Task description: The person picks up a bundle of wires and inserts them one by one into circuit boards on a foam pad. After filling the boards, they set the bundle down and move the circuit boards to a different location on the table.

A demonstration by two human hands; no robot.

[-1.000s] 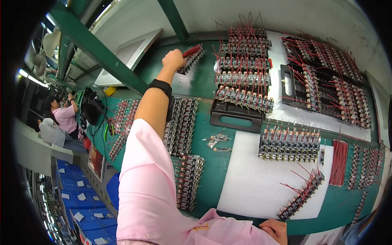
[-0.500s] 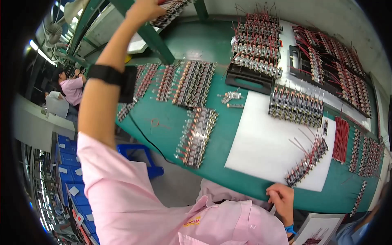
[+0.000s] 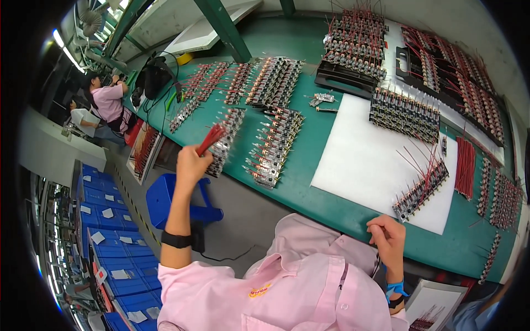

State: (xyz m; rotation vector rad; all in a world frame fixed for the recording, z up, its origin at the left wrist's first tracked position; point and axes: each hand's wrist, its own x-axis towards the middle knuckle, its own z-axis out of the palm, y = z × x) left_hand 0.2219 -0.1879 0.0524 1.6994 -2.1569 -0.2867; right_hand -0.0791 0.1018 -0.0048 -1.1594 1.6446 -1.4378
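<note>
My left hand (image 3: 193, 165) is closed around a bunch of red wires (image 3: 212, 138), held over the front left of the green table. Right behind the wires, a strip of small circuit boards (image 3: 227, 144) shows blurred; it appears to be carried along with them. My right hand (image 3: 388, 238) rests with curled fingers at the front table edge, and nothing shows in it. Just beyond it, a row of circuit boards with red wires (image 3: 422, 190) lies slanted on a white foam sheet (image 3: 345, 160). Another block of boards (image 3: 406, 115) sits at the sheet's far edge.
Several rows of circuit boards (image 3: 276, 146) cover the table's left half. Red wires (image 3: 465, 168) lie right of the sheet. Black trays (image 3: 345, 83) with wired parts stand at the back. A green post (image 3: 223, 30) rises far left; a blue stool (image 3: 165, 201) stands below the table.
My left arm has swung down from the far left shelf post toward the front of the table, bringing the wires and boards with it. My right hand stays at the table edge.
</note>
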